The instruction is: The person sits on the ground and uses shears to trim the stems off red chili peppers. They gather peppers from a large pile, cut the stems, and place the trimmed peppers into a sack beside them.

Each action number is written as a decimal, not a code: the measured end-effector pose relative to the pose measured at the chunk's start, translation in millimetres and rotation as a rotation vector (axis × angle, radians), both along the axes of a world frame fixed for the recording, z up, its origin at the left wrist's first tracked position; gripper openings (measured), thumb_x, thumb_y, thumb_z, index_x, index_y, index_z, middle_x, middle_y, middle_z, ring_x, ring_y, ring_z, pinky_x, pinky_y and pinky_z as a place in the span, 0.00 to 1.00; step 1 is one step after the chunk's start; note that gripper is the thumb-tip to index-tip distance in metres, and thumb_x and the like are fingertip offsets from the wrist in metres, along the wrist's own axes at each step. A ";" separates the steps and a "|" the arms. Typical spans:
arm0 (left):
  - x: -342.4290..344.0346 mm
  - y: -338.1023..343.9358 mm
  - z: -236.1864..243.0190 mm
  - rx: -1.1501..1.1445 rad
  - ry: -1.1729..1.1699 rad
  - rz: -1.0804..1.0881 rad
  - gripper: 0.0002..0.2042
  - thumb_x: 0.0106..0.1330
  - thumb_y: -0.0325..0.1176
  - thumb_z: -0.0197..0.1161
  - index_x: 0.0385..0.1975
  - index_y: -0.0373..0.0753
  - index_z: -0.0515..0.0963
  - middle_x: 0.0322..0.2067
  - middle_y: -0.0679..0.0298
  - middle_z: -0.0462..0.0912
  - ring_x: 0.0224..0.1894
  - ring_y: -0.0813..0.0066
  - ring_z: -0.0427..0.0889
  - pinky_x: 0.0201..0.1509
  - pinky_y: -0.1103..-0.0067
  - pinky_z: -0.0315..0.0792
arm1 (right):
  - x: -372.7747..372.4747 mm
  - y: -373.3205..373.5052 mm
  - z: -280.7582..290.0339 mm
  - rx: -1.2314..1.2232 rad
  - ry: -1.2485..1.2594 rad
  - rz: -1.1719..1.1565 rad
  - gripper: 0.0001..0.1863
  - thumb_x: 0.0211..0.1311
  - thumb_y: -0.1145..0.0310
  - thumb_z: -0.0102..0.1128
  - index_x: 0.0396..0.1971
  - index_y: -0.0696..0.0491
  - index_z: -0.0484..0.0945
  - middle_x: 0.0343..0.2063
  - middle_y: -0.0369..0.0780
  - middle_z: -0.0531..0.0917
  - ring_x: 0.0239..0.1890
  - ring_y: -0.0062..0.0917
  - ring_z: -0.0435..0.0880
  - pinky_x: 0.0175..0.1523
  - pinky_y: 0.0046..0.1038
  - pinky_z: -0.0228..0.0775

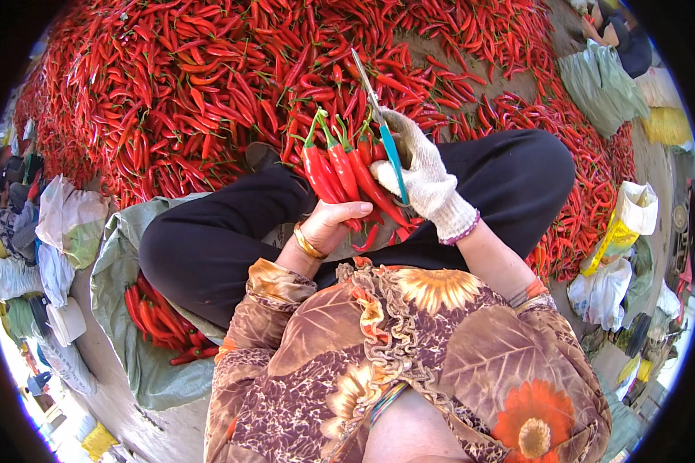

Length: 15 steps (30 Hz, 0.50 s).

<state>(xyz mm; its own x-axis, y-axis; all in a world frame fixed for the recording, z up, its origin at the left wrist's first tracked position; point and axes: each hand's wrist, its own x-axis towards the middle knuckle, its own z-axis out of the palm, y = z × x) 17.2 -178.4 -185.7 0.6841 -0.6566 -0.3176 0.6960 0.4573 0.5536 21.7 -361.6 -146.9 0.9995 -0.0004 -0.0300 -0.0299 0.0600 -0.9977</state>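
Note:
My bare left hand point(330, 225), with a gold bangle at the wrist, is closed around a bunch of red chili peppers point(343, 171). Their green stems point up and away from me. My right hand point(418, 166) wears a pale knit glove and grips scissors point(392, 154) with a teal handle. The blades stick out toward the far side, just right of the stems. Whether the blades are apart or together I cannot tell. Beyond both hands rises a big heap of red chili peppers point(185, 85), some lying close under the bunch.
My crossed legs point(216, 224) in black trousers flank the hands. On my left a green-grey woven sack point(150, 366) lies spread with chili peppers on it. A white and yellow bag point(622, 224) stands at right, a pale green sack point(604, 86) farther off. People sit at the far edges.

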 end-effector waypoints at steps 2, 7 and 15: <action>-3.0 -7.7 -2.8 0.071 -0.061 0.079 0.26 0.56 0.21 0.67 0.57 0.36 0.72 0.51 0.64 0.80 0.54 0.72 0.78 0.60 0.74 0.70 | -2.8 2.9 -3.8 -0.172 -0.134 -0.027 0.37 0.53 0.81 0.65 0.65 0.56 0.64 0.61 0.42 0.74 0.64 0.24 0.72 0.67 0.26 0.63; -3.7 -17.4 0.8 0.261 -0.201 0.253 0.23 0.56 0.19 0.65 0.54 0.36 0.74 0.48 0.65 0.81 0.49 0.73 0.80 0.54 0.76 0.73 | -4.8 11.3 -2.1 -0.230 -0.148 -0.050 0.38 0.54 0.79 0.67 0.66 0.54 0.63 0.59 0.42 0.76 0.60 0.25 0.75 0.64 0.27 0.66; 11.2 -0.7 12.5 0.359 -0.245 0.513 0.12 0.56 0.21 0.62 0.41 0.34 0.79 0.35 0.61 0.85 0.36 0.72 0.82 0.45 0.76 0.73 | -15.8 -34.9 48.0 0.281 0.220 0.072 0.35 0.57 0.76 0.69 0.64 0.54 0.63 0.40 0.39 0.81 0.37 0.18 0.80 0.39 0.19 0.73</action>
